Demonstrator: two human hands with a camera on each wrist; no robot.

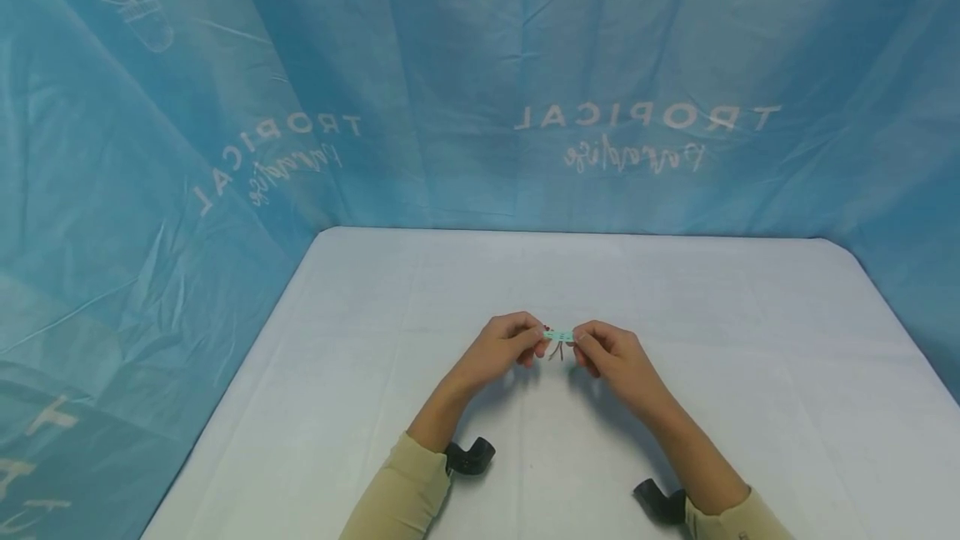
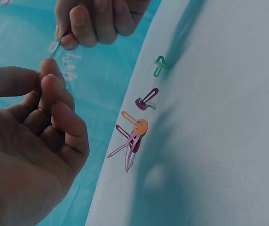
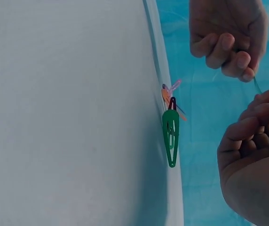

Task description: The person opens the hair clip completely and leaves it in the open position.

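My left hand (image 1: 512, 342) and right hand (image 1: 609, 352) face each other above the white table, pinching opposite ends of a small pale-green strip (image 1: 558, 336) with dark marks. Edge-on, the strip (image 2: 55, 51) looks thin in the left wrist view; what it is cannot be told. Snap hair clips lie on the cloth beneath: a green clip (image 2: 159, 66), a dark red clip (image 2: 146, 99), an orange clip (image 2: 140, 126) and pink clips (image 2: 127, 149), the last ones overlapping with another dark red clip. In the right wrist view the green clip (image 3: 171, 139) is nearest.
White cloth covers the table (image 1: 420, 298). Blue curtains (image 1: 450, 90) with mirrored lettering stand behind it and along the left side. A black curved wrist piece (image 1: 471, 457) sits at the left cuff, another black piece (image 1: 660, 502) at the right cuff.
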